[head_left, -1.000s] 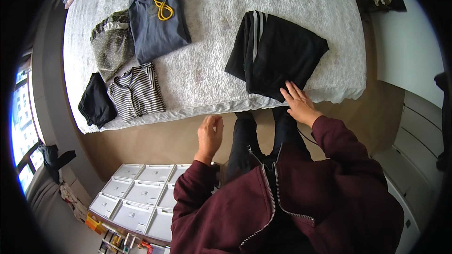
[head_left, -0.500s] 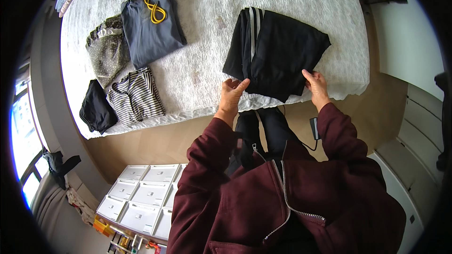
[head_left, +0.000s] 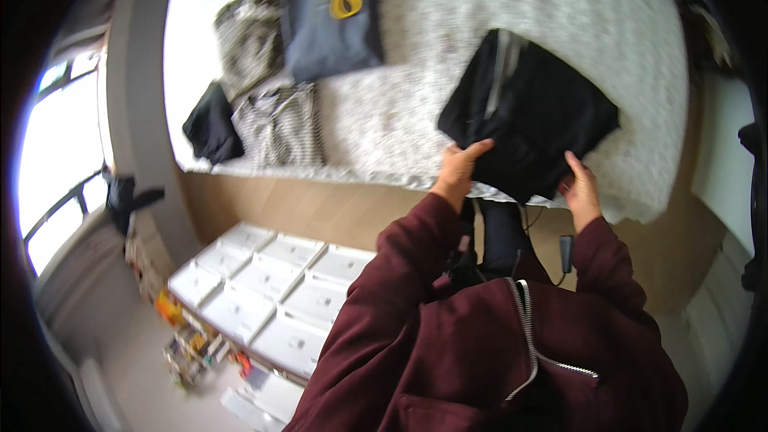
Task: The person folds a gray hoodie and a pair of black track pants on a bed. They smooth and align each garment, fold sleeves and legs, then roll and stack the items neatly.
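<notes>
Now both hands on folded black garment (head_left: 528,124), near front edge of bed (head_left: 416,112). Half a second ago grip was the same; before that, left hand hung off bed. Left hand (head_left: 460,172) closed on near-left corner; right hand (head_left: 580,188) cupped against near-right edge, and garment appears lifted and angled: judged pick-up under way. White drawer unit (head_left: 264,288) on floor: compartments shut, contents unseen.

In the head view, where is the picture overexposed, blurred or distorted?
Head view: the window at left is blown out white; the bed edge bends from the fisheye lens; the folded black garment is slightly motion-blurred, its folds hard to read; the corners are black.
</notes>
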`<control>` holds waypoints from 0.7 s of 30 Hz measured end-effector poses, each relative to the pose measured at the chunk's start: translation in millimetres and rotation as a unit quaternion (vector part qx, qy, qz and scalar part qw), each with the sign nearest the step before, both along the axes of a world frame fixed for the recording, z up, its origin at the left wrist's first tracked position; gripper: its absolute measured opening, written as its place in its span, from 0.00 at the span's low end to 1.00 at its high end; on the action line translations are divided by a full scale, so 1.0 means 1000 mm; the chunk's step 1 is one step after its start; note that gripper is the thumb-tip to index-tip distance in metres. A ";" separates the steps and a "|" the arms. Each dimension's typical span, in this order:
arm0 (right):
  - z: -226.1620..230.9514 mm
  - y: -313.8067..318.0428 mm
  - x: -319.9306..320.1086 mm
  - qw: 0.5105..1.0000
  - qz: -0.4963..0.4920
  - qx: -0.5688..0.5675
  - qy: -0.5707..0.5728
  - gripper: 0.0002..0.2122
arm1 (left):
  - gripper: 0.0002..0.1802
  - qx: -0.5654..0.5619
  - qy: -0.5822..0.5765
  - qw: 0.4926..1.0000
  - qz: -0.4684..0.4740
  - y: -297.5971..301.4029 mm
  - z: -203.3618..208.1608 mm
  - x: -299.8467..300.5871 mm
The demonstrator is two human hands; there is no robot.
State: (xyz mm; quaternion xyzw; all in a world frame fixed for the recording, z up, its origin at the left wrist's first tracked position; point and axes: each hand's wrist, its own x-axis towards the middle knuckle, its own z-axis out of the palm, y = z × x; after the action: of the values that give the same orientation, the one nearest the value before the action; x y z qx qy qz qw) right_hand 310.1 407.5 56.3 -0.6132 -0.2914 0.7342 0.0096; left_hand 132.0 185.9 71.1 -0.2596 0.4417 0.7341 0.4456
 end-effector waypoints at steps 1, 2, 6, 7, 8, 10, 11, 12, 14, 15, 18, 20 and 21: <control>0.001 0.001 0.000 0.999 -0.003 -0.040 0.027 0.20 | 0.20 -0.012 -0.009 1.000 0.000 0.000 0.004 -0.001; 0.000 0.000 -0.001 0.997 -0.014 -0.058 0.058 0.22 | 0.19 -0.002 -0.006 1.000 0.013 0.000 0.008 -0.003; 0.006 -0.005 -0.007 0.994 -0.015 -0.015 0.105 0.27 | 0.20 0.007 0.042 0.999 0.011 -0.004 0.030 -0.015; 0.010 -0.007 -0.010 0.996 -0.023 0.012 0.090 0.27 | 0.21 0.007 0.059 0.998 0.011 -0.006 0.037 -0.020; 0.016 -0.009 -0.012 0.991 0.003 0.029 0.129 0.26 | 0.21 0.018 0.081 0.996 0.013 -0.008 0.044 -0.024; 0.031 -0.015 -0.020 0.990 0.028 0.041 0.132 0.26 | 0.23 -0.010 0.108 0.994 0.014 -0.015 0.059 -0.031; 0.040 -0.019 -0.025 0.987 0.041 0.058 0.142 0.26 | 0.24 -0.021 0.118 0.993 0.013 -0.019 0.066 -0.033; 0.050 -0.024 -0.032 0.988 0.050 0.065 0.132 0.24 | 0.26 -0.041 0.132 0.990 0.000 -0.025 0.074 -0.037; 0.072 -0.035 -0.047 0.983 0.075 0.064 0.154 0.23 | 0.27 -0.038 0.150 0.988 0.016 -0.039 0.089 -0.043; 0.082 -0.041 -0.054 0.981 0.087 0.068 0.162 0.23 | 0.27 -0.038 0.156 0.987 0.025 -0.048 0.097 -0.045; 0.108 -0.062 -0.077 0.972 0.121 0.049 0.198 0.22 | 0.26 -0.034 0.170 0.984 0.041 -0.081 0.120 -0.054; 0.118 -0.079 -0.089 0.960 0.151 0.058 0.231 0.21 | 0.25 -0.028 0.191 0.980 0.045 -0.106 0.131 -0.061; 0.121 -0.089 -0.094 0.953 0.165 0.063 0.246 0.21 | 0.25 -0.030 0.182 0.982 0.043 -0.120 0.135 -0.064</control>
State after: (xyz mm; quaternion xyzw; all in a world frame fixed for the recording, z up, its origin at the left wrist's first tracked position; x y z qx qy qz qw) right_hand 216.4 318.2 177.8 -0.3550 -0.4227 0.8338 -0.0015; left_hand 67.9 66.3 206.1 -0.1536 0.5260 0.7739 0.3175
